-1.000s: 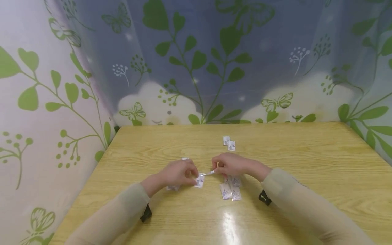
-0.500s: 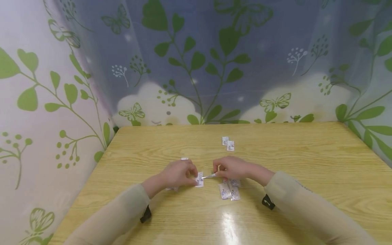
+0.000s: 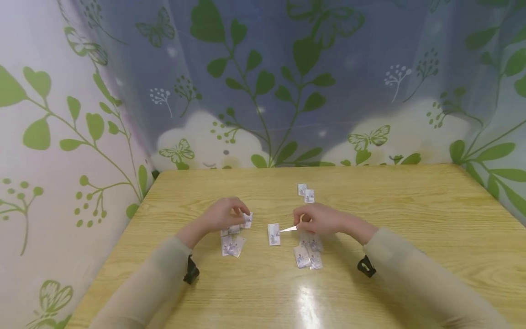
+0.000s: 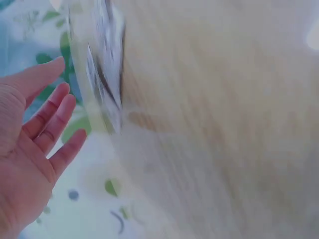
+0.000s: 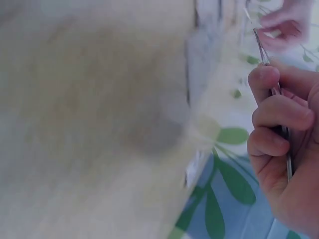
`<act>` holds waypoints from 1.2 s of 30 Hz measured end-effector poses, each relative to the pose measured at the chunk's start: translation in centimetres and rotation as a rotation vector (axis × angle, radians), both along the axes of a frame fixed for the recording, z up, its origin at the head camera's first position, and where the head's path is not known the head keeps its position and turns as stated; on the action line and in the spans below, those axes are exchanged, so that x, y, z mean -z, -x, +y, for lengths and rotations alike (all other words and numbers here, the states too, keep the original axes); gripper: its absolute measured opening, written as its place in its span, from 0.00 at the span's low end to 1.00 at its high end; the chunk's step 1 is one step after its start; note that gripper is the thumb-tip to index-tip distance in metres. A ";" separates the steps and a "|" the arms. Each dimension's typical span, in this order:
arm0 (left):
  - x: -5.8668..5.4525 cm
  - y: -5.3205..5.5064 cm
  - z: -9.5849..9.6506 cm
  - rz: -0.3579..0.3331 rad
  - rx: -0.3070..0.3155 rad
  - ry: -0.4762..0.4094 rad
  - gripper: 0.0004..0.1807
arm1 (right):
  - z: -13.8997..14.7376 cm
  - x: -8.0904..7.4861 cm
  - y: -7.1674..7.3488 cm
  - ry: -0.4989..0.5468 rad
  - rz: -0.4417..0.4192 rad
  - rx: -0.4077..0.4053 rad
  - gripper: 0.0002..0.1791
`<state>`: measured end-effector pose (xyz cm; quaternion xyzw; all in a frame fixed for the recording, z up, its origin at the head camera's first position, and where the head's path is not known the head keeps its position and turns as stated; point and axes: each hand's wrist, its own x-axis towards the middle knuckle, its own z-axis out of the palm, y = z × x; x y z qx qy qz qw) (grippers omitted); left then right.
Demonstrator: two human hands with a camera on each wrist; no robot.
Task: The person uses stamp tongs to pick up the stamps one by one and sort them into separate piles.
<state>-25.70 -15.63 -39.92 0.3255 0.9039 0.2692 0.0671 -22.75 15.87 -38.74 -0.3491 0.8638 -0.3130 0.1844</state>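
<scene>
Head view: the right hand [image 3: 322, 219] pinches one metal tool [image 3: 290, 229], its tip at the edge of the middle packet [image 3: 273, 234]; with nothing steadying that packet, a jab could shift or tear it. Two far packets [image 3: 309, 196], at least four left packets [image 3: 233, 248] by the left hand [image 3: 223, 214], and at least four right packets [image 3: 302, 257] lie on one table [image 3: 394, 201]. Left wrist: the hand is loosely spread, gripping nothing. Right wrist: the hand curls round the tool.

No word, number or brand can be read. Small white rectangular packets with purplish-blue print lie on the pale wood-grain table [image 3: 411, 196]: a single packet [image 3: 273, 234] near the frame's centre, a left cluster [image 3: 237, 246], a right cluster [image 3: 302, 257], an upper pair [image 3: 309, 196] right of centre. The printing is too small to decipher.
</scene>
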 end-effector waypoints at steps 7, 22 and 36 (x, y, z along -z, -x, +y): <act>0.6 0.9 -1.4 -0.080 -0.044 0.037 0.12 | 2.6 -2.1 0.9 0.038 -0.026 0.002 0.05; 0.1 0.8 -0.8 -0.074 -0.070 0.136 0.12 | 7.3 -1.7 4.5 0.020 -0.066 0.175 0.06; 0.6 0.9 -0.7 -0.039 -0.074 0.171 0.11 | 6.0 -0.1 6.8 -0.094 0.048 0.186 0.06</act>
